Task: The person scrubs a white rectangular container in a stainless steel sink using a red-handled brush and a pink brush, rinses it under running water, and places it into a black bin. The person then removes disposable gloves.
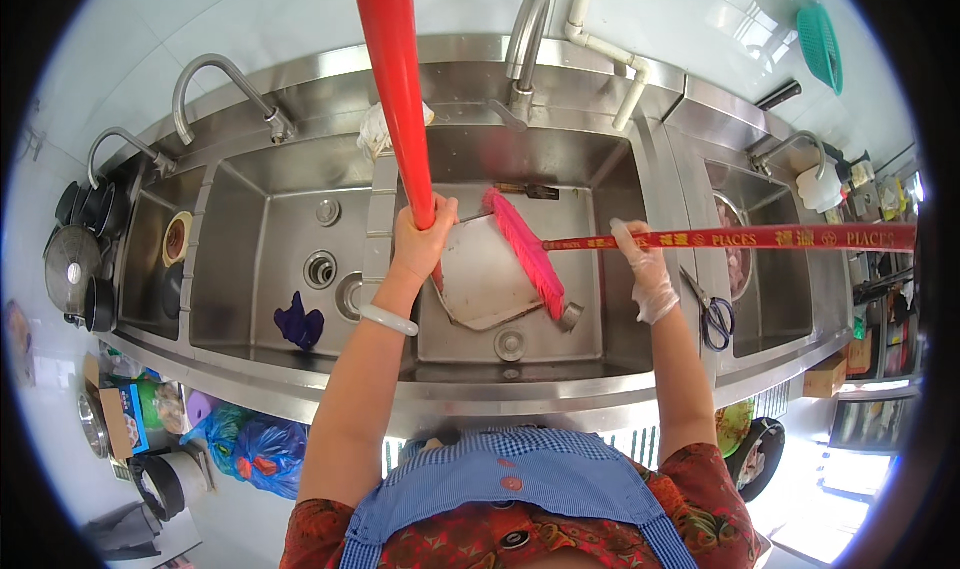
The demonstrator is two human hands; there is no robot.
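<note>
My left hand [421,243] is wrapped around a thick red pole [390,81] that rises toward the camera. Below it, a flat pale dustpan [484,276] lies over the floor of the middle steel sink [577,344]; the pole's lower end meets its left edge. My right hand [649,265], in a clear plastic glove, grips the red patterned handle of a broom [709,237], which runs off to the right. The broom's pink bristle head [525,250] lies across the right side of the dustpan. Behind it in the sink is a dark brush-like tool [529,190].
A dark purple cloth or glove [298,321] lies in the left sink [232,269]. Scissors [712,314] rest on the right divider, beside a basin of pale pink pieces [733,246]. A steel faucet [525,51] overhangs the middle sink. Bagged items [266,449] are below the counter.
</note>
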